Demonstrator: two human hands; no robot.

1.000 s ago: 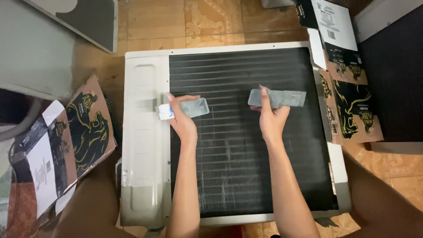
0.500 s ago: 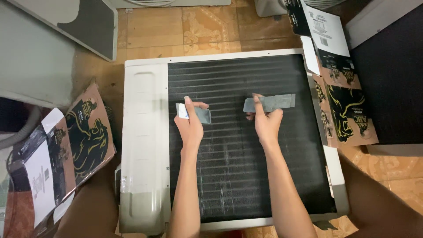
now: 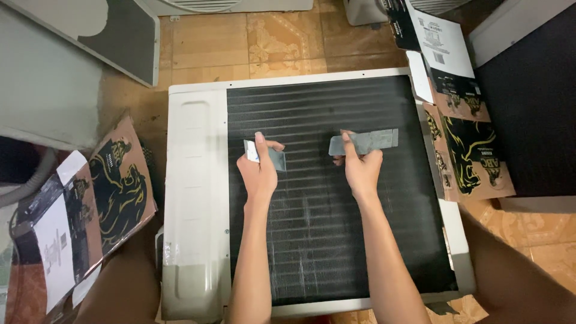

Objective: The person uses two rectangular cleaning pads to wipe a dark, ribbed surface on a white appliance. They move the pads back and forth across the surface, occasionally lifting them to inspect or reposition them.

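Both hands have been drawn closer together over the dark finned coil since the earlier views, and the short grey strip, formerly near the white side panel, is now carried further onto the fins; the two strips appear lifted free and ready for placing, judged only from how they are held.

- White air-conditioner outdoor unit lying flat on the floor (image 3: 195,180): black finned coil face (image 3: 336,240) turned upward.
- Printed brown and black cardboard pieces: one at left (image 3: 114,186), one at right (image 3: 471,150), both beside the unit.
- Long grey adhesive strip (image 3: 372,141): pinched at its left end by the right hand (image 3: 360,168), the rest reaching rightward past the fingers (image 3: 347,143).
- Short grey adhesive strip (image 3: 273,157): clamped by the left hand (image 3: 259,171), thumb on top, its ends showing at both sides of the thumb.
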